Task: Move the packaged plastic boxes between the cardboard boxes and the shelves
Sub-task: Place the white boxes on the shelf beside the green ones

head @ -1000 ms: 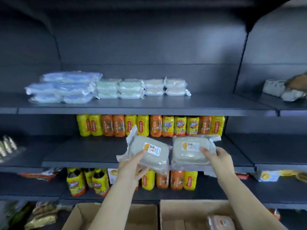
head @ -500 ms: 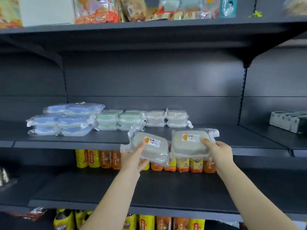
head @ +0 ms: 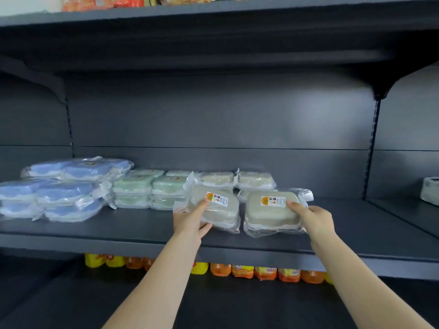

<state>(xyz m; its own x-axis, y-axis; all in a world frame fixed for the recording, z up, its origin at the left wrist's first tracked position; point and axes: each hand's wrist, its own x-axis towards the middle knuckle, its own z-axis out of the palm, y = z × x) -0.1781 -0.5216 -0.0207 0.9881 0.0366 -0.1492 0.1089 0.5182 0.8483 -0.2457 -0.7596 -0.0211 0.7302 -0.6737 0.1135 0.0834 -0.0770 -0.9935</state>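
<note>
Our left grip (head: 190, 222) clasps a beige box (head: 221, 210), tilted just over the shelf (head: 142, 229). Our right grip (head: 316, 219) clasps a second beige box (head: 270, 212) beside it, toward the shelf's front, before the stacked boxes (head: 255, 180).

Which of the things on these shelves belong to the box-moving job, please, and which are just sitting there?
Job: left hand gripping a beige packaged box; right hand gripping a second beige packaged box; beige stack, green stack and blue stack of packaged boxes on the middle shelf.
Lying about: orange and yellow packs below; snack bags on the top shelf; white package at far right.
</note>
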